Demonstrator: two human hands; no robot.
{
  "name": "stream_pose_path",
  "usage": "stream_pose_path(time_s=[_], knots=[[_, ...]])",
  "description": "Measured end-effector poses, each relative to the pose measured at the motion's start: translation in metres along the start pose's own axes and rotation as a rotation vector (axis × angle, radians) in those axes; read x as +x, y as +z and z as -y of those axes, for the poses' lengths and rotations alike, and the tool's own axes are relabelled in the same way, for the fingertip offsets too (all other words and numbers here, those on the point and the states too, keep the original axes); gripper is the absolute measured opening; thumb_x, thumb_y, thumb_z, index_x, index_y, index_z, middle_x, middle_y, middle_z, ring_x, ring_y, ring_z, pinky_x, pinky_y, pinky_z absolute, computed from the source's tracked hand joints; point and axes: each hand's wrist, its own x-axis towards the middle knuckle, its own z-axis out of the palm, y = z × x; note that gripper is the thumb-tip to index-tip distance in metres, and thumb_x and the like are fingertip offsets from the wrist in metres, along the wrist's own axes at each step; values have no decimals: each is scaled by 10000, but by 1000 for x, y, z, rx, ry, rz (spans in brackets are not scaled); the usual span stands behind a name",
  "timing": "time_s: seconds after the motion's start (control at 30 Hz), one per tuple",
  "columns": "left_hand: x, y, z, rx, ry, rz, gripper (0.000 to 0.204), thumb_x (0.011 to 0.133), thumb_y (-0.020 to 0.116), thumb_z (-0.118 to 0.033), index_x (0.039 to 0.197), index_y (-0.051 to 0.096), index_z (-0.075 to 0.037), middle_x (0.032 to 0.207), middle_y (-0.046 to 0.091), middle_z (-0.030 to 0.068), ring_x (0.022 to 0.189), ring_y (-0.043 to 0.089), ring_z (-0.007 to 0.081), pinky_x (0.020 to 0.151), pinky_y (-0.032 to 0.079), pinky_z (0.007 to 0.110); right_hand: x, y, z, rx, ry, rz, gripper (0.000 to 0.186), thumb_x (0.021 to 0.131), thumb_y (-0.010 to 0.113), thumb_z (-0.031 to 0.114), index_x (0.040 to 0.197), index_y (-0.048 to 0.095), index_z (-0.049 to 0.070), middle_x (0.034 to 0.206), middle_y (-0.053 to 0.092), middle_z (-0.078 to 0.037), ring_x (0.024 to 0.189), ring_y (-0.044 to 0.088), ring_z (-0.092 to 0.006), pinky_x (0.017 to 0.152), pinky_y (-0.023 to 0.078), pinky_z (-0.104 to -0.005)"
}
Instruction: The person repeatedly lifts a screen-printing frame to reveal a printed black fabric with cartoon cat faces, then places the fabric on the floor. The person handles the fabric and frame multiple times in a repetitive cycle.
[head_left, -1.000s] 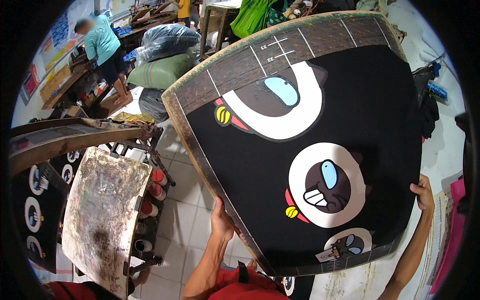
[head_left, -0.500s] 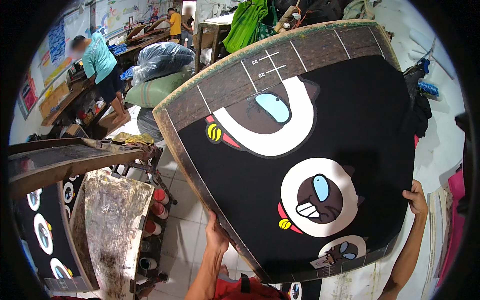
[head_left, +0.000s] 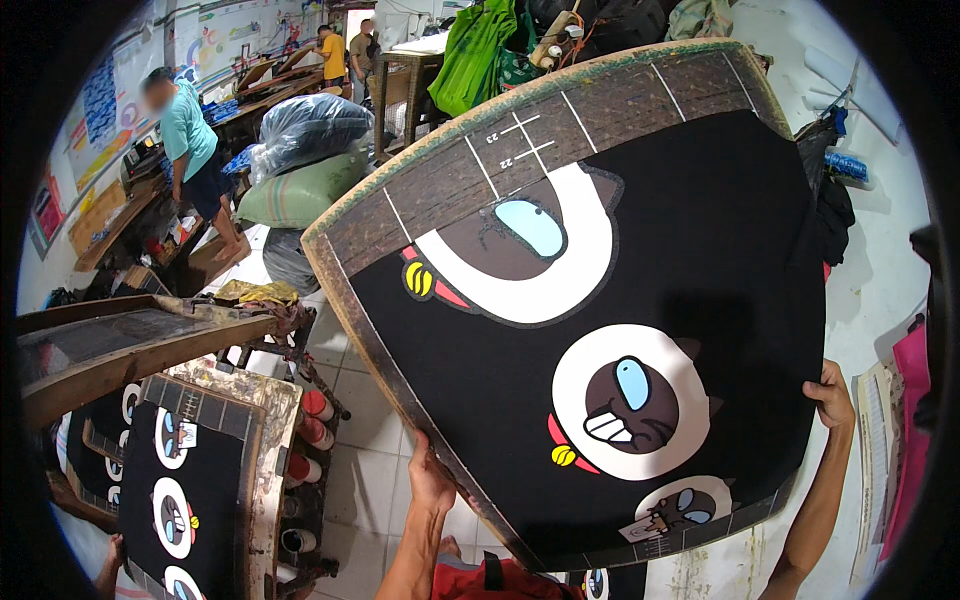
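Before me I hold up a large flat board (head_left: 430,180) with a worn wooden edge and white ruled lines near its far end. Black fabric (head_left: 740,270) lies flat over it, printed with several round white-and-brown cartoon faces with light-blue eyes. My left hand (head_left: 430,480) is closed round the board's left edge, thumb up along the rim. At the right edge, my right hand (head_left: 830,397) grips the board, its fingers partly hidden behind it. The board tilts, its far end raised.
At lower left, another person's hand (head_left: 112,560) is at a second board with printed black fabric (head_left: 210,480), over a paint-stained board (head_left: 265,420). A wooden-framed screen (head_left: 150,350) is beyond. Red-lidded pots (head_left: 317,405) stand alongside. Sacks (head_left: 300,190) and a person in teal (head_left: 190,130) are farther off.
A second board with printed black fabric now lies over the stained board at lower left, with another person's hand at it. My board has shifted slightly left; both my hands keep their grip.
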Motion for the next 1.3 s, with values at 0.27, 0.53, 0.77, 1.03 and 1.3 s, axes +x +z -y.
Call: stream_pose_path(time_s=[0.27, 0.53, 0.77, 1.03, 1.3], knots=[[5, -2, 2, 26, 10, 6, 638, 884, 495, -555, 1303, 460, -75, 1265, 526, 91, 1173, 466, 283, 997, 357, 432, -3, -6, -6, 20, -7, -15, 424, 678, 795, 167, 1036, 656, -14, 978, 684, -37, 859, 624, -127, 811, 454, -262], [49, -33, 28, 46, -21, 102, 614, 894, 470, -558, 1327, 459, -123, 1307, 500, 75, 1212, 440, 287, 1021, 335, 464, -2, 14, 1, -99, 53, -54, 258, 595, 717, 8, 848, 667, -1, 814, 633, 28, 734, 565, -103, 721, 462, -274], [120, -199, 79, 821, -254, -351, 807, 821, 500, -673, 1320, 408, -45, 1183, 568, 144, 1076, 517, 253, 862, 389, 439, -16, 147, -126, -315, 49, 11, 404, 736, 725, 274, 899, 629, -83, 791, 647, -186, 738, 612, -211, 697, 473, -365], [-19, -401, 103, 1151, -703, -473, 816, 837, 477, -668, 1337, 377, -31, 1019, 632, 149, 827, 604, 259, 687, 450, 411, -78, 346, -360, -578, 258, -16, 232, 765, 628, 215, 903, 627, 29, 846, 642, -225, 837, 623, -401, 774, 485, -485], [-176, -436, 98, 1205, -813, -751, 670, 859, 498, -609, 1236, 434, -59, 923, 631, 138, 749, 612, 244, 679, 445, 423, -203, 338, -497, -617, 488, 44, 207, 776, 603, 186, 919, 613, 37, 851, 651, -186, 812, 635, -364, 748, 495, -468]])
